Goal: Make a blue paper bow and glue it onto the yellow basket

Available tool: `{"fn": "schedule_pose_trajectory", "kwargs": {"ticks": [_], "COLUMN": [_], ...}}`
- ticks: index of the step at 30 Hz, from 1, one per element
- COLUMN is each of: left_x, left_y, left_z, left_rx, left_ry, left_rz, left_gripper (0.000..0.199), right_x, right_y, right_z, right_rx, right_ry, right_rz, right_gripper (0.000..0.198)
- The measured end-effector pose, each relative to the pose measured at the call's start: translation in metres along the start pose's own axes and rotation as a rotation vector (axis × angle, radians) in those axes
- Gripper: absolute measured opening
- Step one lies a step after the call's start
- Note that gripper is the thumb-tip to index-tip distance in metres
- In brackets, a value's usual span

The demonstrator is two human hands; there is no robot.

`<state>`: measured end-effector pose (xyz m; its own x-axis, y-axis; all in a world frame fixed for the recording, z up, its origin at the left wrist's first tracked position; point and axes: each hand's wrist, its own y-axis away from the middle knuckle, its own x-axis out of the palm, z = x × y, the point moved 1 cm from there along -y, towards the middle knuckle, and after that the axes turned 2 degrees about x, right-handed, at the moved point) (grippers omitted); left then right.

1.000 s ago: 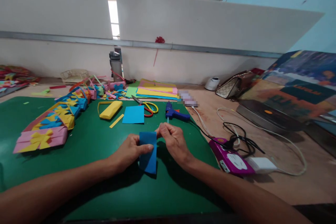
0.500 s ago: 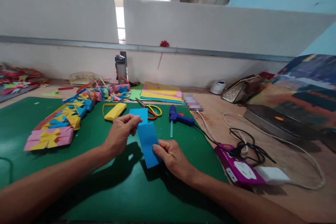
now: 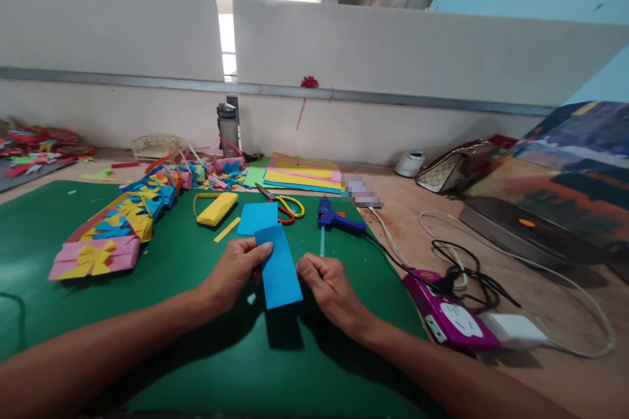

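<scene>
A blue paper rectangle (image 3: 279,275) is held above the green mat, tilted, its far end overlapping a second blue paper (image 3: 255,217) that lies flat. My left hand (image 3: 238,272) grips its left edge, thumb on top and fingers underneath. Close against the right edge is my right hand (image 3: 327,285), closed with fingers curled in; its fingertips are hidden, so whether it pinches the paper cannot be told. Beyond the hands lie scissors (image 3: 289,206) with red and yellow handles, a blue glue gun (image 3: 339,219), a yellow paper bag (image 3: 217,209) with a handle and a narrow yellow strip (image 3: 227,230).
Finished paper bags with bows (image 3: 95,258) line the left of the mat (image 3: 196,360). Coloured sheets (image 3: 299,175), paper scraps and a grey bottle (image 3: 227,131) stand at the back. A purple power strip (image 3: 449,314), cables and a dark case (image 3: 521,236) are on the right.
My left hand has moved down from the paper's far end to its left edge, uncovering the yellow strip. My right thumb has come off the paper's face to the right edge.
</scene>
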<state>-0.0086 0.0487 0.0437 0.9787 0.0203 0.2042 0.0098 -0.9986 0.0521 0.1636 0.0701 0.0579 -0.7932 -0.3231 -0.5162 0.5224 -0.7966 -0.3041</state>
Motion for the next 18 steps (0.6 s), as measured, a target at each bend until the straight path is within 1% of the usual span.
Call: {"fn": "schedule_pose_trajectory", "kwargs": {"ticks": [1, 3, 4, 5, 6, 8, 10, 11, 13, 15, 18], "left_x": [-0.001, -0.001, -0.001, 0.000, 0.001, 0.003, 0.005, 0.006, 0.007, 0.008, 0.011], "left_y": [-0.001, -0.003, -0.002, -0.002, -0.001, 0.002, 0.005, 0.005, 0.007, 0.008, 0.012], "left_z": [0.001, 0.003, 0.004, 0.004, 0.004, 0.003, 0.002, 0.001, -0.001, -0.003, -0.004], "left_rx": [-0.024, -0.064, -0.078, -0.089, -0.096, -0.103, -0.098, -0.084, -0.043, -0.003, 0.048], "left_ry": [0.037, 0.097, 0.118, 0.134, 0.143, 0.139, 0.113, 0.083, 0.008, -0.057, -0.108], "left_rz": [-0.001, 0.015, 0.030, 0.045, 0.065, 0.103, 0.116, 0.116, 0.112, 0.126, 0.185], "left_gripper": [0.035, 0.035, 0.035, 0.035, 0.034, 0.033, 0.033, 0.033, 0.034, 0.035, 0.033], "right_x": [-0.003, -0.008, -0.010, -0.010, -0.010, -0.007, -0.004, -0.003, -0.001, -0.001, -0.002], "right_y": [-0.001, -0.003, -0.003, -0.002, -0.001, 0.004, 0.009, 0.011, 0.014, 0.014, 0.011], "right_z": [-0.002, -0.004, -0.004, -0.004, -0.003, 0.000, 0.004, 0.006, 0.010, 0.011, 0.013], "right_rx": [-0.068, -0.289, -0.423, -0.542, -0.628, -0.714, -0.724, -0.698, -0.590, -0.439, -0.267], "right_ry": [0.048, 0.206, 0.302, 0.390, 0.454, 0.511, 0.483, 0.453, 0.385, 0.306, 0.147], "right_rz": [-0.046, -0.128, -0.156, -0.171, -0.168, -0.140, -0.115, -0.103, -0.091, -0.098, -0.134], "right_gripper": [0.032, 0.018, 0.017, 0.020, 0.023, 0.022, 0.018, 0.015, 0.012, 0.013, 0.013]}}
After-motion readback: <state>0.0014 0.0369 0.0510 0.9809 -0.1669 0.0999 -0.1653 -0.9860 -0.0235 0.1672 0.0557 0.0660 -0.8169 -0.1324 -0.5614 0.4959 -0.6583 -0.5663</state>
